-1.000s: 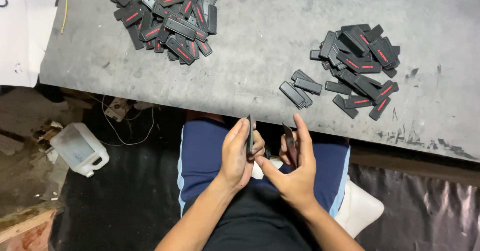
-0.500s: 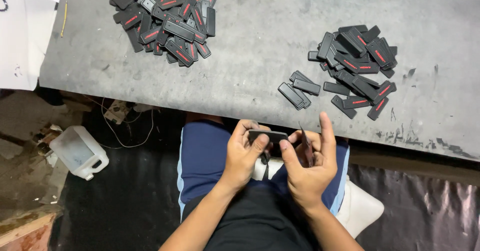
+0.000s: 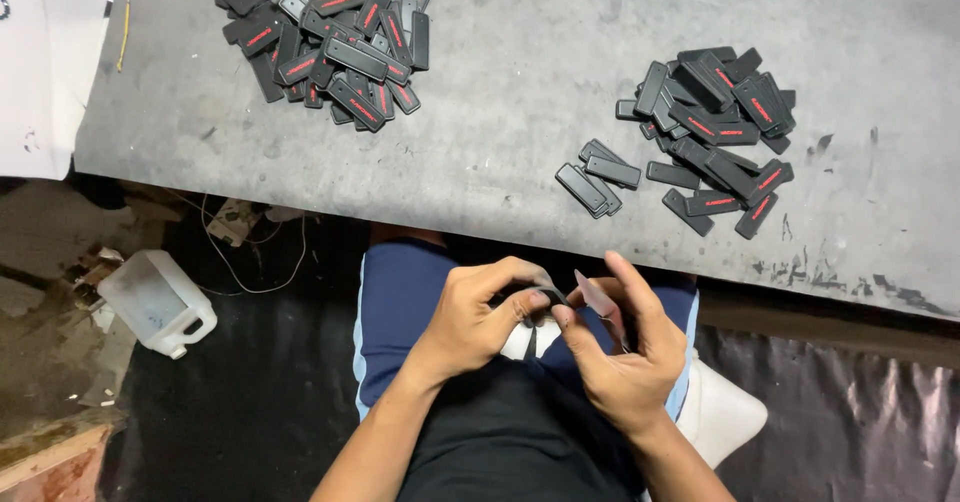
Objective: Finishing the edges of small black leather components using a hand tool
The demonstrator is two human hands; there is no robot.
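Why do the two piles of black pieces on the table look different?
The left pile is bigger and lies at the table's far left; the right pile is smaller and sits nearer the hands. The left pile is one dense heap; the right pile has a few pieces lying apart at its left edge. Both hold flat black bars, many with a red stripe.

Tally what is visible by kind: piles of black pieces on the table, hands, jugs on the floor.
Piles of black pieces: 2, the left pile and the right pile
Hands: 2, left hand and right hand
White plastic jug: 1
Total: 5
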